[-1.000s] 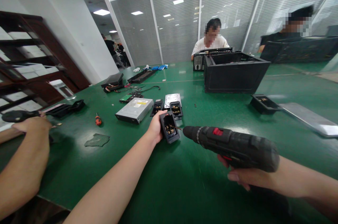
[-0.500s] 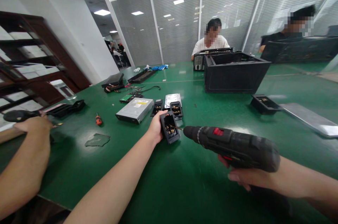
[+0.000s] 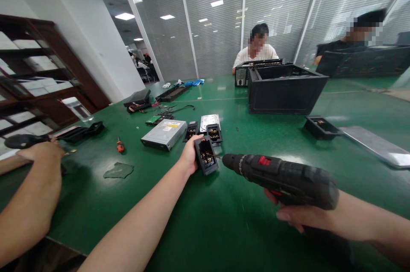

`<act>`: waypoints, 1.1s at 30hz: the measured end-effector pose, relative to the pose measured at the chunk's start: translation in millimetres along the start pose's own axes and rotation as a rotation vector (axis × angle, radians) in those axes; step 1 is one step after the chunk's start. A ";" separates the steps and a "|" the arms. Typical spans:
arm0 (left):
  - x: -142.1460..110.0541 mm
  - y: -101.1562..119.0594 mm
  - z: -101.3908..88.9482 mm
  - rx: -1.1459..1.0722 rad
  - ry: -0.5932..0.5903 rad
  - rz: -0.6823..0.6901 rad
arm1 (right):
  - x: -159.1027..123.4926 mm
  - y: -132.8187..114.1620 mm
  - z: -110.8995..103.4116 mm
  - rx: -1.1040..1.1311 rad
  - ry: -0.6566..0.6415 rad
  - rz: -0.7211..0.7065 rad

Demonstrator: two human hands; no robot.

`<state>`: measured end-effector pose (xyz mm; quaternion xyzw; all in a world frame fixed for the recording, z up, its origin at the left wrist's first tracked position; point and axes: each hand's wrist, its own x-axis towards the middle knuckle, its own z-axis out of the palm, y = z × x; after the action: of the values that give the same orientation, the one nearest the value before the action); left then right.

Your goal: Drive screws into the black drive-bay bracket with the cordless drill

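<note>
My left hand [image 3: 188,154] grips a small black box-shaped part [image 3: 206,155] with brass terminals inside, standing tilted on the green table [image 3: 205,220]. My right hand [image 3: 293,216] is wrapped round the handle of a black cordless drill [image 3: 282,178] with a red switch. The drill's bit points left into the open face of the black part. Two similar black parts [image 3: 213,132] lie just behind it.
A silver optical drive [image 3: 164,134], a hard disk [image 3: 209,120], an orange-handled screwdriver [image 3: 119,145] and cables lie beyond. A black computer case [image 3: 283,88] stands at centre back with a seated person behind it. Another person's arm [image 3: 28,191] rests at left. A black tray [image 3: 320,127] and a metal panel [image 3: 378,146] sit right.
Almost nothing has moved. The drill and the black part stay in place; the other person's hand at left shifts slightly.
</note>
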<state>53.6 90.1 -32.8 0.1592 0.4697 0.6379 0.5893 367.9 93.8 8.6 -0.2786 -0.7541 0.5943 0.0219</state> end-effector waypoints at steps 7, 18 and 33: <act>1.2 -0.1 -2.3 0.008 -0.001 -0.003 | 1.0 -1.0 -0.2 -0.006 -0.004 -0.016; 0.7 0.0 -1.1 0.009 0.016 -0.011 | 0.2 -1.2 -0.5 -0.010 -0.003 -0.016; 3.3 -1.5 -4.4 0.019 -0.017 0.015 | -2.5 -0.7 -0.4 -0.017 -0.011 -0.013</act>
<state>50.3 91.0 -37.5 0.1737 0.4697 0.6363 0.5867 369.9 92.9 10.1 -0.2706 -0.7610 0.5894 0.0195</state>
